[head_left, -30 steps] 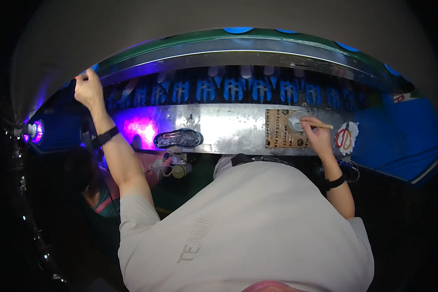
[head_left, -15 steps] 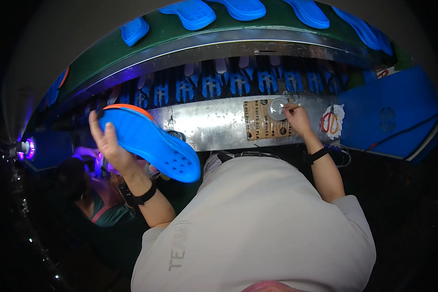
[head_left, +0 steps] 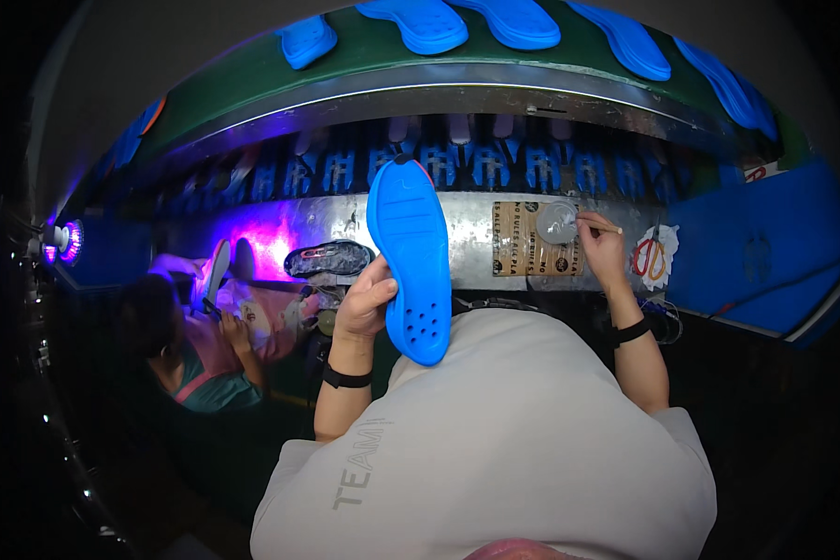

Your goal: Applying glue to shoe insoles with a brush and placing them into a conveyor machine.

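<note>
Left hand [head_left: 364, 306] pinching 1 blue sole [head_left: 409, 252], at its right | right hand [head_left: 602, 250] pinching 1 wooden stick [head_left: 614, 229]; 1 dish [head_left: 556, 223] at its left | 1 dark shoe [head_left: 329, 260] left of left hand

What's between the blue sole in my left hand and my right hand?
In the head view, a strip of metal bench, then a brown sheet with a round dish on it.

1 blue sole [head_left: 409, 252] held up, perforated lower end, 1 tan stick [head_left: 610, 228] at 1 round dish [head_left: 555, 225]
</note>
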### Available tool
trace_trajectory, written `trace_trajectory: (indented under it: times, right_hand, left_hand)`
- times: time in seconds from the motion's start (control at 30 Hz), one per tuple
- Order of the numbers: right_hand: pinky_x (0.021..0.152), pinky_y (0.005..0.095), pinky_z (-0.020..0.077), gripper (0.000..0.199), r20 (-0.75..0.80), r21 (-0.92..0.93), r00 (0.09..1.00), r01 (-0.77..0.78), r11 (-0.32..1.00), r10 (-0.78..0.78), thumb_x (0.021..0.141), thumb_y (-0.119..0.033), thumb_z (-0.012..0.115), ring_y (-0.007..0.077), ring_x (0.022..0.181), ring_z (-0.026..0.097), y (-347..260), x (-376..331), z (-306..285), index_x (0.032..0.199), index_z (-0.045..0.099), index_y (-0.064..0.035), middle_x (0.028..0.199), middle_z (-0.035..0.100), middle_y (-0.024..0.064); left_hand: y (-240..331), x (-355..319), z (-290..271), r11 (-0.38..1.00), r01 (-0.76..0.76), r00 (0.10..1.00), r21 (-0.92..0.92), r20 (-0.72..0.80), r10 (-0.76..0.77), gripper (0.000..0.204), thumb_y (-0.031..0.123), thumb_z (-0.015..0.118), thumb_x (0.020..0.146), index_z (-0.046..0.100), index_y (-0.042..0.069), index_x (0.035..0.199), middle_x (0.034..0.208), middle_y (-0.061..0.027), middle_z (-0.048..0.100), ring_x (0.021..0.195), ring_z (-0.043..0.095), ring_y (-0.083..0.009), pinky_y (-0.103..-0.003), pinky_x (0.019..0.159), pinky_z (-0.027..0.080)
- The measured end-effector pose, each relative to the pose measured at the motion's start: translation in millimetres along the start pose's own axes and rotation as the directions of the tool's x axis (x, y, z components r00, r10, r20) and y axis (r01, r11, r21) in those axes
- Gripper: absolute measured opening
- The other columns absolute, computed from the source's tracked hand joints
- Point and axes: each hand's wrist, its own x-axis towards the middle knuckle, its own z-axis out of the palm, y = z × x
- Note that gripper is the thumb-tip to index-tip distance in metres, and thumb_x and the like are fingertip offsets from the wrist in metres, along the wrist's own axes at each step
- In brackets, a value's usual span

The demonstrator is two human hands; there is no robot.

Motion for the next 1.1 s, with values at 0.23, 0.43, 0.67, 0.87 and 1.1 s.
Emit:
trace_trajectory:
  times: [0.23, 0.43, 0.67, 0.87, 1.1]
  right_hand:
    - [0.081, 0.0279, 0.0494, 0.02, 0.157, 0.543, 0.957, 0.124, 0.83, -0.246, 0.094, -0.013, 0.066, 0.0138, 0.092, 0.063, -130, 1, -15, 0.109, 0.072, -0.0003, 0.103, 0.071, 0.0055]
    - [0.079, 0.0307, 0.0507, 0.018, 0.121, 0.506, 0.894, 0.318, 0.802, -0.431, 0.091, -0.012, 0.067, 0.0169, 0.087, 0.065, -175, 5, -14, 0.105, 0.073, -0.0012, 0.096, 0.072, 0.0085]
    - [0.075, 0.0328, 0.0507, 0.016, 0.093, 0.433, 0.846, 0.44, 0.787, -0.525, 0.088, -0.01, 0.068, 0.0208, 0.082, 0.065, -177, 3, -11, 0.1, 0.074, -0.0013, 0.093, 0.073, 0.0104]
    - [0.071, 0.0332, 0.0495, 0.013, 0.204, 0.485, 0.733, 0.5, 0.717, -0.649, 0.084, -0.007, 0.069, 0.0215, 0.078, 0.064, -181, -1, -16, 0.095, 0.075, -0.002, 0.086, 0.073, 0.0092]
    - [0.076, 0.0286, 0.0464, 0.021, 0.091, 0.493, 0.883, 0.362, 0.791, -0.46, 0.089, -0.013, 0.067, 0.0151, 0.081, 0.059, -180, 7, -11, 0.104, 0.074, -0.0002, 0.091, 0.071, 0.008]
  left_hand:
    - [3, 11, 18, 0.999, -0.001, 0.999, 0.032, -0.042, 0.002, 0.083, 0.032, 0.075, 0.089, 0.033, -0.006, 0.149, 0.129, -0.0123, 0.059, 0.113, 0.061, -0.0185, -0.031, 0.097, 0.052]
    - [5, 14, 29, 0.995, 0.032, 0.999, 0.096, 0.0, -0.032, 0.088, 0.034, 0.076, 0.088, 0.03, -0.006, 0.151, 0.131, -0.0132, 0.058, 0.115, 0.06, -0.0189, -0.032, 0.1, 0.05]
    - [10, 10, 40, 0.988, 0.019, 1.0, 0.151, 0.01, -0.02, 0.09, 0.036, 0.076, 0.087, 0.031, -0.007, 0.151, 0.135, -0.016, 0.056, 0.119, 0.059, -0.0206, -0.034, 0.102, 0.048]
    - [14, 9, 38, 0.99, 0.038, 0.999, 0.135, 0.0, -0.038, 0.09, 0.037, 0.076, 0.086, 0.032, -0.008, 0.15, 0.135, -0.0161, 0.057, 0.119, 0.059, -0.021, -0.034, 0.103, 0.048]
    - [16, 5, 41, 0.988, 0.061, 0.997, 0.139, 0.041, -0.067, 0.085, 0.032, 0.076, 0.086, 0.034, -0.008, 0.149, 0.133, -0.016, 0.058, 0.118, 0.059, -0.0211, -0.033, 0.103, 0.047]
